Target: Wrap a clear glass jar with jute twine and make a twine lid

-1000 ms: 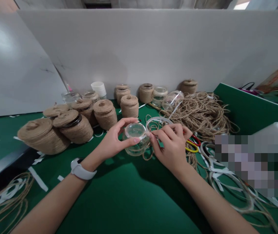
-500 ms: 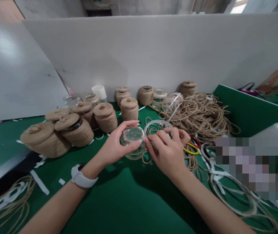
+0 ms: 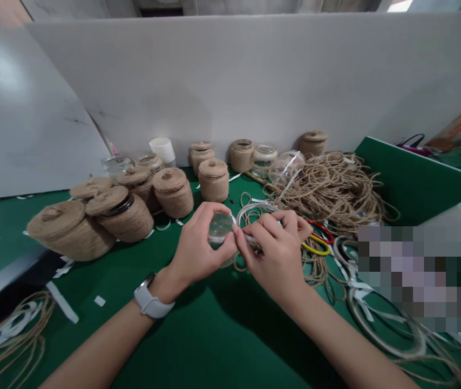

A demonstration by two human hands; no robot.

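Head view: left hand (image 3: 198,248) fingers grip an empty glass jar (image 3: 220,229); right hand (image 3: 277,248) fingers pinch its rim.

Left hand (image 3: 198,251) has rolled over the clear glass jar (image 3: 220,229): earlier it cupped the jar from the left with the mouth facing up and most of the glass showing, now the back of the hand faces the camera and its fingers (image 3: 214,208) arch over the top, hiding most of the jar. Right hand (image 3: 275,248) moved in toward frame centre, its fingertips now touching the left thumb at the jar's rim. Watch wrist shifted right.
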